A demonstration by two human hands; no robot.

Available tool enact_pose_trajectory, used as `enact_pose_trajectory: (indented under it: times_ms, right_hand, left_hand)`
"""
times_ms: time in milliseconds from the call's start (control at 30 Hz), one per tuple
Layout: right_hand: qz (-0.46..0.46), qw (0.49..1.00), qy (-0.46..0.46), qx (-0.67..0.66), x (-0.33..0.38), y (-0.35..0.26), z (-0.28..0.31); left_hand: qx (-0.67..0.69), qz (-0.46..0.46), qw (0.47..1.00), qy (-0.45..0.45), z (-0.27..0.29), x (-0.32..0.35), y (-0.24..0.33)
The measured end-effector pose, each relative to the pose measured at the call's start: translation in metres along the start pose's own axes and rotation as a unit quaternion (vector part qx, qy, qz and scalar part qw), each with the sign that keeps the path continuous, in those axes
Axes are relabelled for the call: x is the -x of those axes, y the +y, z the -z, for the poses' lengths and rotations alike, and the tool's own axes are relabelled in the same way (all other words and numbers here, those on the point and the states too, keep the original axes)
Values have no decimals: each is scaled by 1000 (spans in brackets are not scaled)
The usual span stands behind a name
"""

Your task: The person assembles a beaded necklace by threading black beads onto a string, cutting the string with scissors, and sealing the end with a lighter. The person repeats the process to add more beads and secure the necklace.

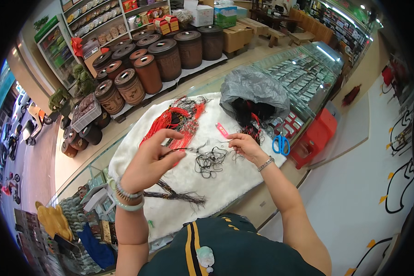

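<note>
My left hand [154, 158] hovers over the white fluffy cloth [234, 184]. Its thumb and index finger curve apart, and a thin black cord [175, 150] runs out from between them; the other fingers are partly hidden. On the right, my right hand [244, 146] pinches the tip of a thin black cord between thumb and fingertips. A loose tangle of black cord [210, 162] lies between the hands. Beyond it are bundled red cords [170, 117]. A small pink tag [221, 129] rests beside the right fingertips.
Blue-handled scissors [281, 145] lie at the cloth's right edge. A grey plastic bag [253, 87] spills black and red cords. Black cord bundles [177, 196] lie near me. A glass display case [303, 73] and red stool [315, 138] stand right; brown jars [165, 55] line the back.
</note>
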State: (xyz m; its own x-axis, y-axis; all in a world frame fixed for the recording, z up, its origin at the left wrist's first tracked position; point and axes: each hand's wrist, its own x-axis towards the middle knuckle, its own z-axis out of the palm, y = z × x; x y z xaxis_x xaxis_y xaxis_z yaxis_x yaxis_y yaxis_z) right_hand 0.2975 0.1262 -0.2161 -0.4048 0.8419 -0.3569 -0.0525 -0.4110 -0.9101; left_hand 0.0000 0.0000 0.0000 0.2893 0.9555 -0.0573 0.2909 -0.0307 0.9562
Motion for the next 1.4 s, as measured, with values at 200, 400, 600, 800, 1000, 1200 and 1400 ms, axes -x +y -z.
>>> enact_pose_trajectory:
  times_ms: [200,400,600,800,1000,1200,1400]
  right_hand:
    - [16,995,23,-92,24,-11,0]
    - [75,994,-26,-69,51,-46,-5]
    - [186,982,-26,23,73,-86,-43]
    - [185,979,-84,31,87,-83,-76]
    - [258,959,-66,-91,78,-89,-82]
    - [194,972,37,-126,61,-58,-101]
    - [72,955,-65,-281,51,-25,-129]
  left_hand:
    - [101,-41,993,41,-20,-33,-44]
    - [-68,30,997,-33,-82,-72,-123]
    - [-359,-56,931,30,-92,-68,-124]
    - [-104,-256,944,181,-99,-57,-95]
    - [62,-114,987,89,-52,-34,-75]
    - [365,-24,930,35,12,7,-76]
    - [525,-106,844,4,43,8,-73]
